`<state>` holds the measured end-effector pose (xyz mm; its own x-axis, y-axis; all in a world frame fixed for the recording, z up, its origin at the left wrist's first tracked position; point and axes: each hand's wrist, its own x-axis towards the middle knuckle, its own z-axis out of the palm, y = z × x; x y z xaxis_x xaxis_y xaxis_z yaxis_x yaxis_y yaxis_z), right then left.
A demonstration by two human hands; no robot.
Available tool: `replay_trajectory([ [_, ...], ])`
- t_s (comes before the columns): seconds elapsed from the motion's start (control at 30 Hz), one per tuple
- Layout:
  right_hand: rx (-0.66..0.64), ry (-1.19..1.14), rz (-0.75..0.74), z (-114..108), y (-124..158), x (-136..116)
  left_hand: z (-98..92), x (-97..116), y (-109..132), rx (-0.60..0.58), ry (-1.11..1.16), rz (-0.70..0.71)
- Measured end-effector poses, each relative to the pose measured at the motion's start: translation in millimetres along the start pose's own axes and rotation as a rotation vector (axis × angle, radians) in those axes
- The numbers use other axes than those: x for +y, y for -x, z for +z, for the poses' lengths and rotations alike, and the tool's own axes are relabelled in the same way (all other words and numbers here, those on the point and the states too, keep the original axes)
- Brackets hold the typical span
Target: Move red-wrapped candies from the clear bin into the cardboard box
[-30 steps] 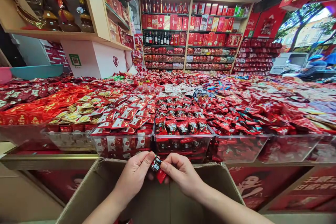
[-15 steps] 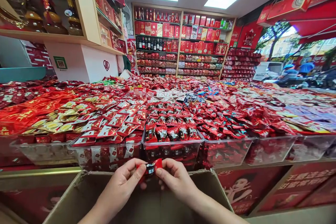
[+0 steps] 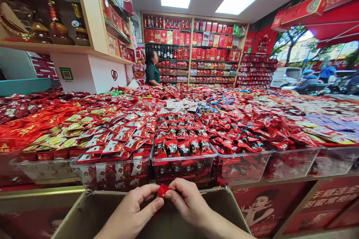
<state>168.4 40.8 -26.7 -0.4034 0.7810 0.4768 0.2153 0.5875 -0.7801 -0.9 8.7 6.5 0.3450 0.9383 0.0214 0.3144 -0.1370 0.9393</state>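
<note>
Between my two hands, above the open cardboard box (image 3: 237,209), is a small red wrapped candy (image 3: 163,190). My right hand (image 3: 186,198) pinches it between thumb and index finger. My left hand (image 3: 140,203) is closed on its other side, with the fingertips at the wrapper; the fingers cover much of the candy. Just behind my hands stands a clear plastic bin (image 3: 183,158) with rows of red and black wrapped candies (image 3: 184,147) standing upright.
More clear bins of red packets flank it, a left bin (image 3: 109,164) and a right bin (image 3: 241,158). Mixed packets cover the counter behind. A person in a dark green top (image 3: 152,73) is by the back shelves (image 3: 192,44). A wooden cabinet (image 3: 92,15) overhangs at left.
The candy has turned in my fingers; its black printed side no longer shows, only red. My hands are slightly lower in view. A person has come into view at the back.
</note>
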Motion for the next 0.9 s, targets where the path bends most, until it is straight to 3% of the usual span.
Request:
replay_trajectory([
  [0.2,0.051,-0.131,0.122,4.9,0.0,2.3,1.6,1.6,-2.7,0.031,0.038,0.005],
  [0.37,0.035,-0.267,0.116,6.1,0.8,-0.1,-1.5,0.3,-5.5,-0.003,0.126,0.016],
  [0.6,0.083,-0.136,0.081,6.6,3.5,-5.7,-3.0,-6.1,-5.1,0.031,0.040,0.036],
  [0.9,0.083,-0.154,0.107,7.4,3.3,-0.8,-1.9,-6.0,-4.4,0.050,0.028,0.038],
])
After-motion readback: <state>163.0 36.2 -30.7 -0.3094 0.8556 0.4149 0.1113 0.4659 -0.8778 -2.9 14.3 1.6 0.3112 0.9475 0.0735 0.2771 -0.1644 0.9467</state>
